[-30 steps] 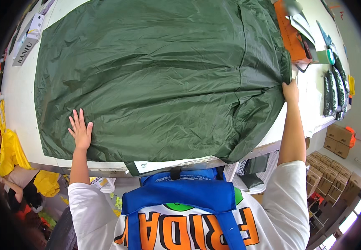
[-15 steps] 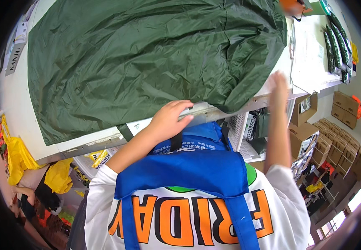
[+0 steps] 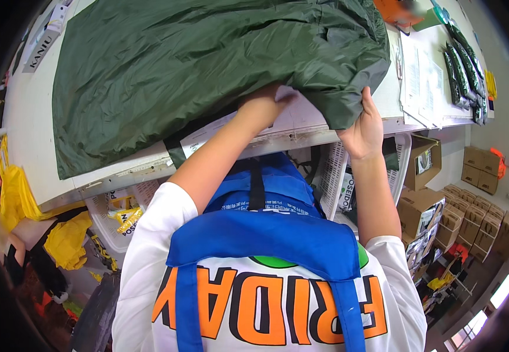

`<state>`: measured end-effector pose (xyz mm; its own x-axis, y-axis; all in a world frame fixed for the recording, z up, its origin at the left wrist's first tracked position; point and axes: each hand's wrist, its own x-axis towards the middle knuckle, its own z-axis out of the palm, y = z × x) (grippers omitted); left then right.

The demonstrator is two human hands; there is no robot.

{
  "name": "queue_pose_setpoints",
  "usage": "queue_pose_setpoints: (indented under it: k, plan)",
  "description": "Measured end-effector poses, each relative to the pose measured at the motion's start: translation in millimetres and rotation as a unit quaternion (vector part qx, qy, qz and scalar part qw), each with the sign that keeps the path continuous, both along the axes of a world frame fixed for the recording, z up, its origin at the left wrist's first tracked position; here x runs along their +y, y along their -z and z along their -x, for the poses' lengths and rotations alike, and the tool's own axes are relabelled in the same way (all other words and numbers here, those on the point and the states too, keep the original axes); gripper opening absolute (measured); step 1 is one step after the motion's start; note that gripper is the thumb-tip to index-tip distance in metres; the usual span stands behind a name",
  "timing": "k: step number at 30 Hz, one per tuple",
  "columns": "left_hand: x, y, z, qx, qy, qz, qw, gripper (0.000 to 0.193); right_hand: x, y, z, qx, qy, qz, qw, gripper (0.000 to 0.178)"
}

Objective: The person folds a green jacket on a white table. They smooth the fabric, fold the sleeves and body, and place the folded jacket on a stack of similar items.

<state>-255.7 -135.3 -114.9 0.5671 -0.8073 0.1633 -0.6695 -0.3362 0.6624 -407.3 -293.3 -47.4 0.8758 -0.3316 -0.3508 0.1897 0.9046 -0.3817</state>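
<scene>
A large sheet of thin, shiny dark green fabric [image 3: 207, 64] lies creased over the white table [image 3: 69, 117]. Its kind of article I cannot make out. My right hand [image 3: 365, 132] grips the near right corner of it, thumb up along the edge, the other fingers partly hidden by the cloth. Reaching in beneath the lifted near edge is my left hand [image 3: 269, 104], its fingers mostly covered by the fabric. A white sheet with print [image 3: 201, 138] and a dark strap-like strip [image 3: 175, 151] show under that edge.
White plastic baskets [image 3: 332, 170] stand below the table's metal front edge. Dark green packs [image 3: 461, 73], papers [image 3: 422, 82] and an orange item [image 3: 396, 13] lie at the right. Cardboard boxes [image 3: 422, 211] are stacked beyond. Yellow fabric [image 3: 17, 193] hangs at the left, near another person's arm [image 3: 17, 249].
My left hand has gone from the table's front edge to under the fabric. My right hand has come inward and taken hold of the corner. The near edge is now raised.
</scene>
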Motion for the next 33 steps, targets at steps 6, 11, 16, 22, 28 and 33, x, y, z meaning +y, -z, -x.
queue_pose_setpoints:
  k: [6,11,16,22,28,33]
  plan:
    - [35,-36,-14,0.12,0.14,-0.057,0.981,0.03,-115,-1,17,0.385,0.209,0.646,0.625,0.06]
    - [11,-50,1,0.106,0.17,-0.264,0.943,0.037,-102,-32,-78,0.061,-0.248,0.763,0.594,0.037]
    - [-5,17,10,0.064,-0.027,-0.124,0.99,0.036,-124,89,-131,0.083,-0.443,0.784,0.426,0.06]
    - [-5,-130,2,-0.056,0.153,-0.226,0.961,0.021,-156,79,-134,0.144,-0.45,0.763,0.441,0.065]
    - [37,-144,13,0.503,0.161,-0.136,0.838,0.05,-166,74,-146,0.154,-0.443,0.767,0.436,0.064]
    - [67,-115,66,0.544,0.198,-0.206,0.789,0.08,-171,98,-123,0.125,-0.383,0.851,0.338,0.07]
